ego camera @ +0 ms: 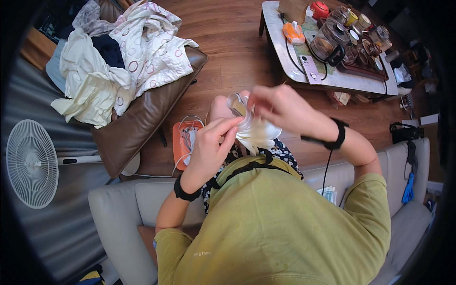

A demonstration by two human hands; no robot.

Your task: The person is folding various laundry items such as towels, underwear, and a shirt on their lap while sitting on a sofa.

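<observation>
Above my lap, my left hand (215,144) pinches the near rim of a clear plastic cup or roll-like ring (239,107) between thumb and fingers; its exact kind is hard to tell. My right hand (272,107) is blurred at the right side of this clear item, fingers bent; whether it grips anything cannot be made out. White fabric (263,134), perhaps a glove, lies on my lap below both hands. Black bands circle both wrists, and a black cord hangs from the right one.
A low table (288,67) at upper right holds a glass kettle (326,42), a pink phone (310,69) and a tea tray (370,71). Clothes (142,46) cover a brown leather seat (142,128). An orange basket (176,142) with cables and a white fan (32,164) stand left.
</observation>
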